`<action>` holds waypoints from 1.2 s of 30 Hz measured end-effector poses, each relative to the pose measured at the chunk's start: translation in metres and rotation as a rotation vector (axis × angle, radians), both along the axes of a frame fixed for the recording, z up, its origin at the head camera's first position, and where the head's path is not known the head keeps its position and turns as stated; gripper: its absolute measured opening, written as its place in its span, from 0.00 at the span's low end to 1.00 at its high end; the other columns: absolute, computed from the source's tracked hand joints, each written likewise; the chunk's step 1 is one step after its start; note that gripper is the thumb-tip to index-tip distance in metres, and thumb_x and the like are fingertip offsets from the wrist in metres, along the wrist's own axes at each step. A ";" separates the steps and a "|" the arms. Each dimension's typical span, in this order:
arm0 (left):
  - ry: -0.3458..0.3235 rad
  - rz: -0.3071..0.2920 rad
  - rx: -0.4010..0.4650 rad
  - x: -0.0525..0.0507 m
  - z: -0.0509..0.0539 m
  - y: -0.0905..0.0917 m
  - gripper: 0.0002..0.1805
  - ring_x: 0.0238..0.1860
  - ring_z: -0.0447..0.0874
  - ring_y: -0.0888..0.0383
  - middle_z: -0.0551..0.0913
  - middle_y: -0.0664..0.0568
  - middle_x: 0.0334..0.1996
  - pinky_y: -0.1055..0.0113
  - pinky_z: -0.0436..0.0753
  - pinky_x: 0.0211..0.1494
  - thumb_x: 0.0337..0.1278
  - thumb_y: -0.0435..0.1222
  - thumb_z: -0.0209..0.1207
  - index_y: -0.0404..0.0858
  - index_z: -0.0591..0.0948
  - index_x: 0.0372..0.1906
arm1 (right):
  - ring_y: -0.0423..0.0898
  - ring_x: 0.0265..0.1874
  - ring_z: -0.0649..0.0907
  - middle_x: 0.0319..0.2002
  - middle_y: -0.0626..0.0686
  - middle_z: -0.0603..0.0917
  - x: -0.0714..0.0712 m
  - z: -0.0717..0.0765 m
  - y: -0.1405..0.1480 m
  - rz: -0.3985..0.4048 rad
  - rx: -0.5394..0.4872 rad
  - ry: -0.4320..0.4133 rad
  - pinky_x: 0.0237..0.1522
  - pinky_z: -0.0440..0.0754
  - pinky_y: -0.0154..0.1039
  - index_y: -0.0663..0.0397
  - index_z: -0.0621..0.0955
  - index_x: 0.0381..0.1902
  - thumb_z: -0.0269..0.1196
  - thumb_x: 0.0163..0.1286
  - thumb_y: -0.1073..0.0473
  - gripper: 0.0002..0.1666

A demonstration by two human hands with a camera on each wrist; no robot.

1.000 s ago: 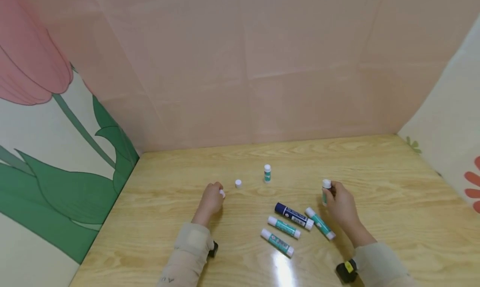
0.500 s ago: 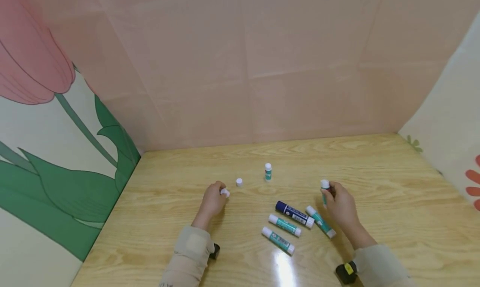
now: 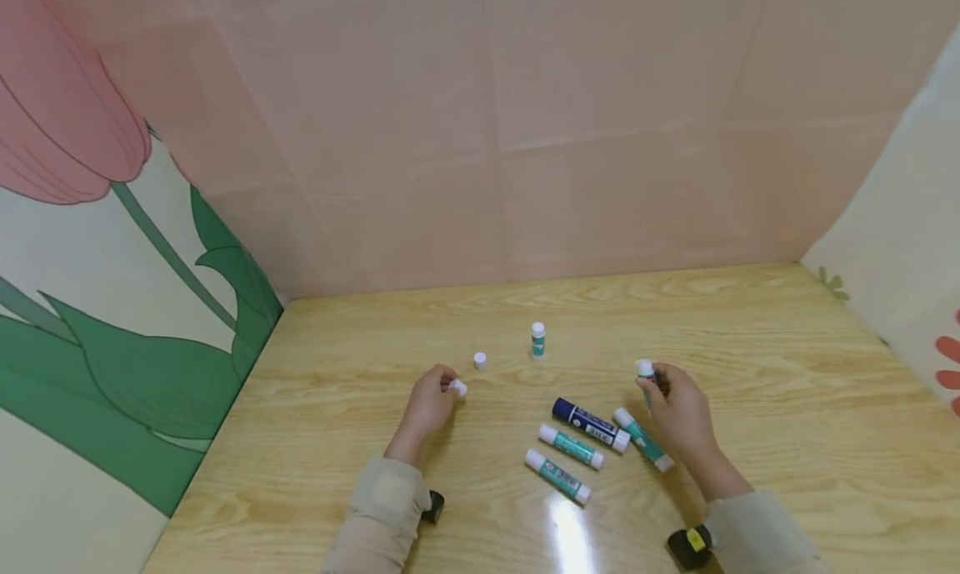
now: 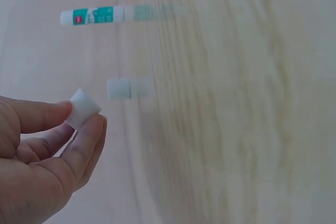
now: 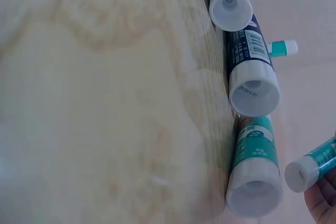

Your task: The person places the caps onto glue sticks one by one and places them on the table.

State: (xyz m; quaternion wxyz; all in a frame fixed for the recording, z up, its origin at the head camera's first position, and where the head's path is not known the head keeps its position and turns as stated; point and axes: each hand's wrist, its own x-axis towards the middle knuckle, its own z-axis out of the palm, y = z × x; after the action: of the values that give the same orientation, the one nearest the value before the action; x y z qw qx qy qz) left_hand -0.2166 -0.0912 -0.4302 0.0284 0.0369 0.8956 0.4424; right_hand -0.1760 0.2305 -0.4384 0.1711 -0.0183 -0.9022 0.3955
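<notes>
My left hand (image 3: 429,403) pinches a small white cap (image 4: 84,109) between thumb and fingertips, above the table. Beside it a second white cap (image 3: 480,360) stands on the table. My right hand (image 3: 682,411) holds a green glue stick (image 3: 646,372) with its white end up, tilted slightly left; the fingers hide its lower part. Another green glue stick (image 3: 538,341) stands upright farther back, between the hands. Near the right hand, a green glue stick (image 3: 643,441) lies against a thicker dark blue glue stick (image 3: 588,424).
Two more green glue sticks, one (image 3: 572,446) nearer the blue one and one (image 3: 558,476) closer to the front, lie slanted on the wooden table (image 3: 360,332). A pink backdrop (image 3: 510,216) rises behind the table, with printed panels on both sides.
My left hand has turned and shifted slightly right, so more of the pinched cap shows. The glue stick in my right hand has moved slightly left and tilted.
</notes>
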 end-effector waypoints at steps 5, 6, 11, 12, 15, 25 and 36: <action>-0.003 0.006 0.058 0.002 -0.003 0.001 0.10 0.41 0.73 0.50 0.76 0.42 0.38 0.61 0.73 0.43 0.51 0.24 0.51 0.28 0.72 0.41 | 0.54 0.29 0.75 0.30 0.63 0.76 0.001 -0.002 -0.002 -0.002 0.031 0.051 0.26 0.74 0.43 0.75 0.72 0.42 0.55 0.62 0.61 0.18; -0.004 0.008 0.068 0.003 -0.004 0.001 0.10 0.41 0.73 0.50 0.76 0.43 0.38 0.61 0.73 0.43 0.51 0.24 0.50 0.28 0.72 0.42 | 0.54 0.28 0.76 0.30 0.63 0.76 0.001 -0.002 -0.003 0.000 0.036 0.060 0.25 0.74 0.43 0.74 0.72 0.42 0.55 0.62 0.61 0.18; -0.016 0.014 0.100 0.006 -0.004 0.004 0.10 0.41 0.73 0.51 0.75 0.44 0.39 0.61 0.73 0.43 0.52 0.25 0.51 0.30 0.72 0.42 | 0.54 0.28 0.76 0.30 0.63 0.76 0.003 -0.002 -0.005 0.011 0.036 0.077 0.26 0.75 0.43 0.75 0.73 0.41 0.57 0.60 0.62 0.18; -0.014 0.013 0.103 0.006 -0.005 0.004 0.10 0.41 0.73 0.51 0.75 0.44 0.38 0.61 0.73 0.43 0.52 0.25 0.51 0.30 0.73 0.41 | 0.54 0.28 0.76 0.30 0.63 0.76 0.004 -0.002 -0.005 0.012 0.037 0.077 0.26 0.76 0.43 0.75 0.73 0.41 0.57 0.60 0.62 0.18; -0.013 0.009 0.118 0.008 -0.005 0.006 0.09 0.41 0.73 0.51 0.76 0.44 0.38 0.61 0.73 0.43 0.52 0.26 0.51 0.30 0.73 0.41 | 0.54 0.28 0.76 0.30 0.64 0.76 0.006 -0.001 -0.006 0.013 0.042 0.088 0.26 0.76 0.44 0.75 0.73 0.41 0.58 0.59 0.63 0.18; -0.009 0.005 0.172 0.010 -0.005 0.011 0.10 0.40 0.73 0.51 0.76 0.44 0.38 0.61 0.72 0.43 0.52 0.26 0.52 0.29 0.73 0.41 | 0.51 0.27 0.75 0.29 0.62 0.75 0.007 0.000 -0.009 0.024 0.066 0.119 0.26 0.74 0.42 0.74 0.74 0.40 0.59 0.57 0.64 0.17; -0.062 0.025 0.219 0.012 -0.004 0.012 0.11 0.39 0.71 0.55 0.74 0.47 0.38 0.64 0.73 0.40 0.54 0.28 0.51 0.30 0.73 0.43 | 0.45 0.25 0.71 0.28 0.56 0.74 0.008 -0.004 -0.011 0.043 0.096 0.114 0.22 0.70 0.32 0.67 0.76 0.39 0.60 0.57 0.61 0.15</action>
State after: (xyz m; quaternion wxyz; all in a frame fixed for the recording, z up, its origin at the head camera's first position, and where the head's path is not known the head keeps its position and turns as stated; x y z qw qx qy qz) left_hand -0.2050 -0.0790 -0.4338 0.0462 0.0149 0.8410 0.5389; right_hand -0.1676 0.2196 -0.4425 0.2143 0.0320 -0.9091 0.3557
